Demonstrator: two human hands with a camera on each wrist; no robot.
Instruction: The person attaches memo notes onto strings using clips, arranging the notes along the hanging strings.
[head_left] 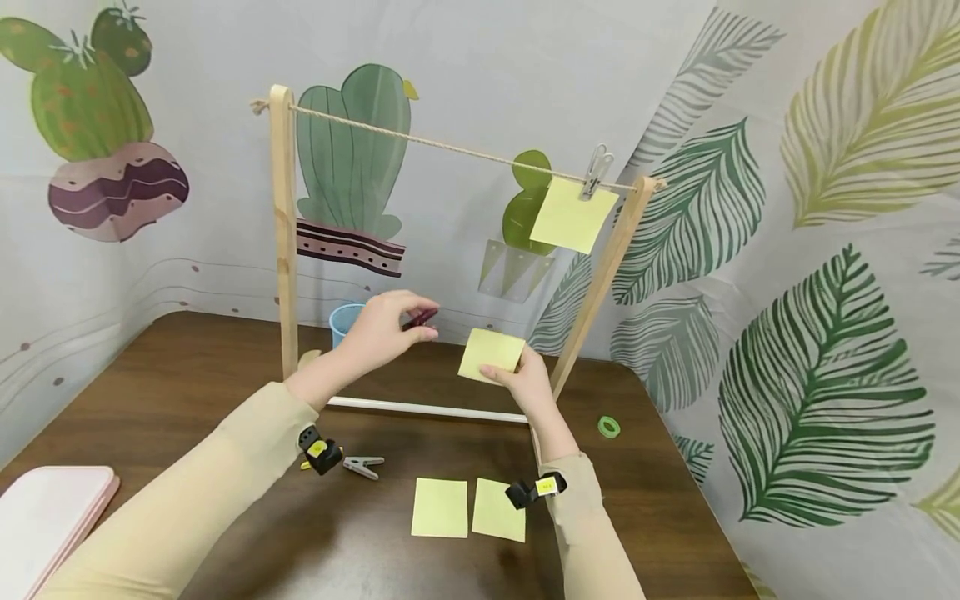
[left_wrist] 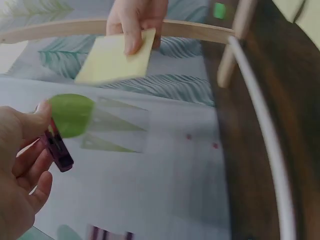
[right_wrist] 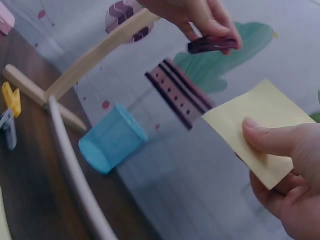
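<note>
My left hand (head_left: 385, 327) pinches a dark red clothespin (left_wrist: 58, 149) between thumb and fingers, below the twine (head_left: 450, 148). To its right, my right hand (head_left: 529, 382) holds a yellow sticky note (head_left: 491, 353) by its lower right part, thumb on the front. The clothespin and this note are apart. At the right end of the twine hangs another yellow note (head_left: 573, 215), gripped by a grey clothespin (head_left: 596, 172). Two more notes lie side by side on the table, a left one (head_left: 439, 508) and a right one (head_left: 498, 510) partly covered by the wrist camera.
A wooden post (head_left: 283, 233) and a leaning right post (head_left: 603, 283) carry the twine; a white bar (head_left: 427, 409) joins them low down. Behind stands a blue cup (right_wrist: 112, 138). A grey clothespin (head_left: 363, 467), a yellow clothespin (right_wrist: 11, 99) and a green ring (head_left: 609, 427) lie on the table.
</note>
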